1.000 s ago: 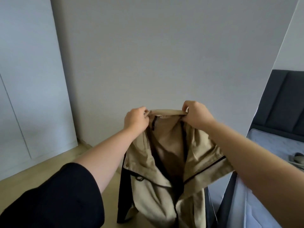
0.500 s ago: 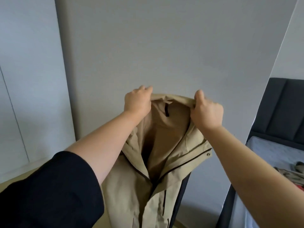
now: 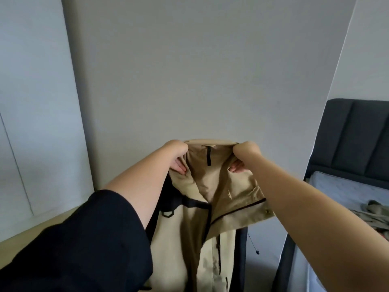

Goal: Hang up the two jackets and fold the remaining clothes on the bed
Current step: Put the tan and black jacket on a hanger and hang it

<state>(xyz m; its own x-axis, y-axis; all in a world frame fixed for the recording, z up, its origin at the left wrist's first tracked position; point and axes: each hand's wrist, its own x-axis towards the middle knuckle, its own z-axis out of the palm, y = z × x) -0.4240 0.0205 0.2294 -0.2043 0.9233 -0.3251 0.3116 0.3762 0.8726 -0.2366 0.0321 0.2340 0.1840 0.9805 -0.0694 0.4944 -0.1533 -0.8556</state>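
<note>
Both hands have their grip clamped on the collar of the beige jacket (image 3: 210,211): the left hand (image 3: 175,154) pinches the collar's left side, fingers curled under the fabric, and the right hand (image 3: 245,155) pinches the right side the same way, so the neck opening is spread between them. Taking the jacket as the landmark — it hangs free below the two hands, front open, its black zipper trim running down the middle and a dark lining showing at its left edge. A black hanging loop (image 3: 208,156) sits inside the collar, midway between the hands.

Right of the jacket and farther off lies the bed (image 3: 341,190) with its dark headboard (image 3: 357,135), and on it a rumpled greenish garment (image 3: 372,211) not yet folded. Behind the jacket stands a plain grey wall (image 3: 200,70).

By my reading, the step in hand is hanging this jacket. No hook or hanger is in sight, so the next move calls for finding one — then seating the collar or loop on it while keeping the shoulders level.
</note>
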